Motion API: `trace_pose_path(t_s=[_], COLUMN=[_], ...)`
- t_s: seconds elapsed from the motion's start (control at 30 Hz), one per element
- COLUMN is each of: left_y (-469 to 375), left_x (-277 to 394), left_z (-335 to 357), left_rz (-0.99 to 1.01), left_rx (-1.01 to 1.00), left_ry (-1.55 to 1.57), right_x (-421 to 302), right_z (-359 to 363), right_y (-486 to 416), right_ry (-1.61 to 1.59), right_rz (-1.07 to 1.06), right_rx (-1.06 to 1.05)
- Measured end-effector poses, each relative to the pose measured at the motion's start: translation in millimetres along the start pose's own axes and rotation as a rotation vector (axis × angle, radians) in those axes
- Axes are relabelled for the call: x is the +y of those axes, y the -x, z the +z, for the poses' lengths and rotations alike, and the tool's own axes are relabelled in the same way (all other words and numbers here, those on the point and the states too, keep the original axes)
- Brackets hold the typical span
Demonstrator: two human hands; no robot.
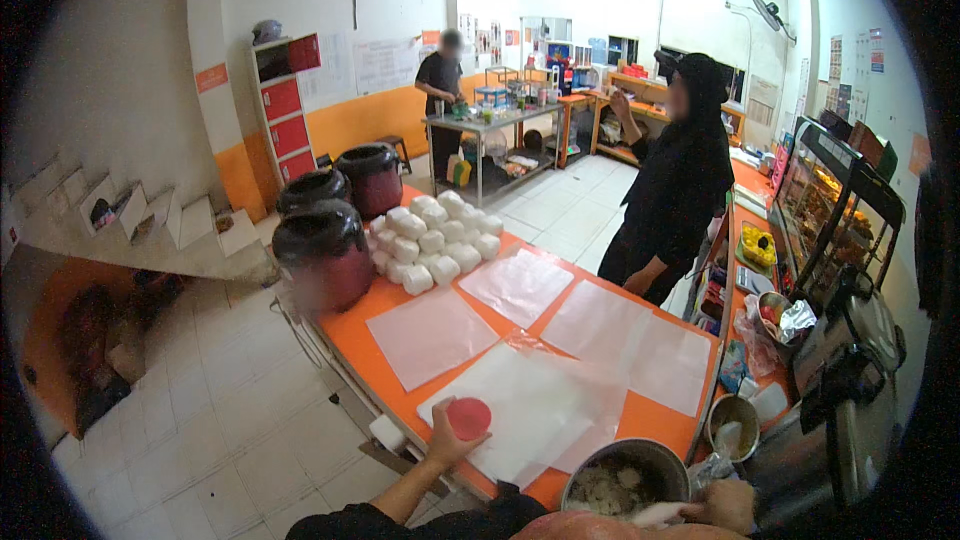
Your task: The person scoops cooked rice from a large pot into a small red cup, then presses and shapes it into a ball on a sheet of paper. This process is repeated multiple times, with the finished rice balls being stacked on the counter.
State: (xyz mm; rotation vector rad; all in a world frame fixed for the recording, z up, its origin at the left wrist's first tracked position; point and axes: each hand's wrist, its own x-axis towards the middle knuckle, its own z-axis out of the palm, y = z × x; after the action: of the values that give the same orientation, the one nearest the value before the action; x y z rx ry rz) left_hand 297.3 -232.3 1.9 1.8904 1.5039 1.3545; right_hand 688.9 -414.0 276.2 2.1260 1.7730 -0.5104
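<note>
My left hand (pixel 450 439) is closed around a small red plastic cup (pixel 469 418) above a stack of white wrapping sheets (pixel 517 397) on the orange table. At the lower right, my right hand (pixel 726 506) is beside the rim of a metal pot (pixel 574 481) with pale food in it. A pale object (pixel 661 516) and clear plastic lie by that hand; whether its fingers grip something cannot be made out. More translucent sheets (pixel 431 337) are spread over the orange table. Behind them, white wrapped bundles (pixel 431 241) are piled up.
Dark red lidded containers (pixel 322 259) stand at the table's left end. A person in black (pixel 679 180) stands across the table; another person (pixel 441 82) works at a metal table behind. On the right counter are a metal bowl (pixel 731 420), a scale (pixel 752 280) and a glass food case (pixel 817 202).
</note>
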Motion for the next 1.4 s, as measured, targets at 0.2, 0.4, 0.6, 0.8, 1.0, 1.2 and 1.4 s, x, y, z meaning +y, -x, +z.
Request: trace_pose_path(t_s=[0.2, 0.4, 0.6, 0.8, 1.0, 1.2, 1.4], left_y=[-12, -13, -13, -15, -12, -19, -14], left_x=[-4, -2, -6, -8, -7, 10, 3], left_z=[-10, -12, -13, -12, -13, -20, -17], left_rz=[0.052, 0.059, 0.040, 0.069, 0.027, 0.093, 0.053], left_rx=[-0.154, -0.134, -0.154, -0.167, -0.181, -0.143, -0.189], left_ry=[0.065, 0.125, 0.110, 0.096, 0.092, 0.080, 0.162], right_x=[-21, -62, -60, -65, -65, -59, -52], right_z=[50, 137, 176, 171, 159, 153, 135], right_y=[-11, -45, -52, -39, -28, -25, -33], right_ry=[0.072, 0.111, 0.034, 0.016, 0.022, 0.033, 0.058], right_rz=[0.045, 0.232, 0.294, 0.334, 0.354, 0.393, 0.514], right_rx=[-0.065, 0.280, 0.400, 0.392, 0.369, 0.382, 0.410])
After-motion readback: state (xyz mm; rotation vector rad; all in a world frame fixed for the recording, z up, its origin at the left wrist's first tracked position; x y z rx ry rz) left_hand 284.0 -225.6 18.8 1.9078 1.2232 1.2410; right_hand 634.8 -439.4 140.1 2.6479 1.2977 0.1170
